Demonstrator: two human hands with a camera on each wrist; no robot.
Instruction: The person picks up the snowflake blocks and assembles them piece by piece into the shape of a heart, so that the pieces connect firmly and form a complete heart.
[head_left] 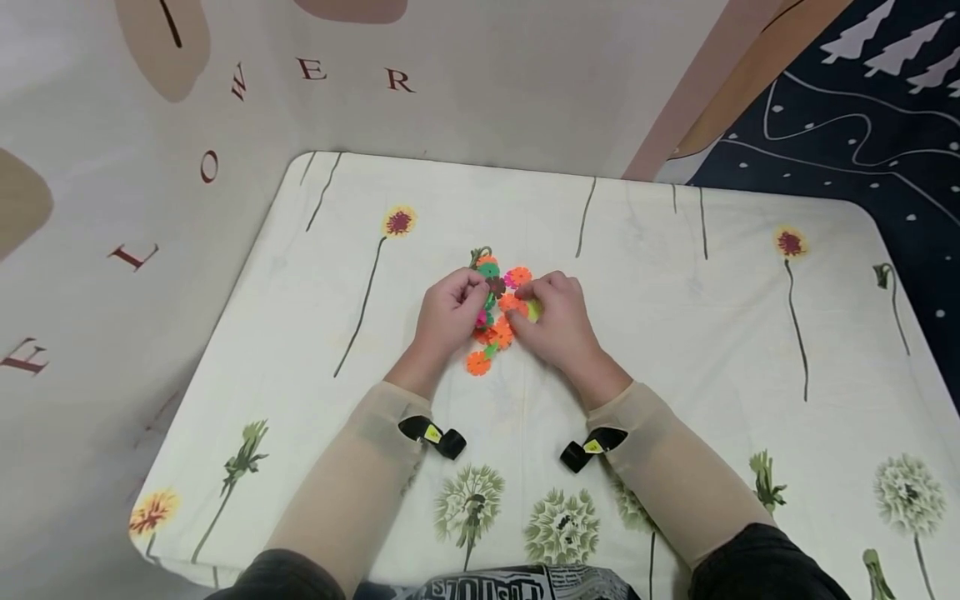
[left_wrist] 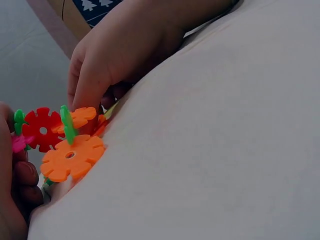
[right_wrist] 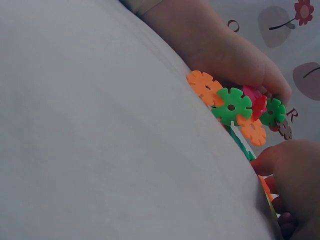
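My left hand [head_left: 450, 308] pinches a cluster of joined plastic snowflake discs in its fingertips. A red disc [left_wrist: 43, 131], an orange disc [left_wrist: 72, 157] and a green disc [right_wrist: 231, 107] slot together there, standing at different angles. Beside them, my right hand [head_left: 558, 321] is lowered with curled fingers, its thumb and forefinger at the edges of an orange disc [head_left: 512, 302]. A yellow-green disc [head_left: 535, 310] shows partly under that hand. Beyond the fingertips are a brown disc [head_left: 496, 287] and another orange disc [head_left: 519, 275]. My hands hide part of the pile.
The discs lie on a table with a white flower-printed cloth [head_left: 675, 333]. A printed wall [head_left: 510, 92] stands behind the table, and a dark patterned surface [head_left: 840, 133] is at the far right. A small black camera [head_left: 450, 443] sits on my left wrist.
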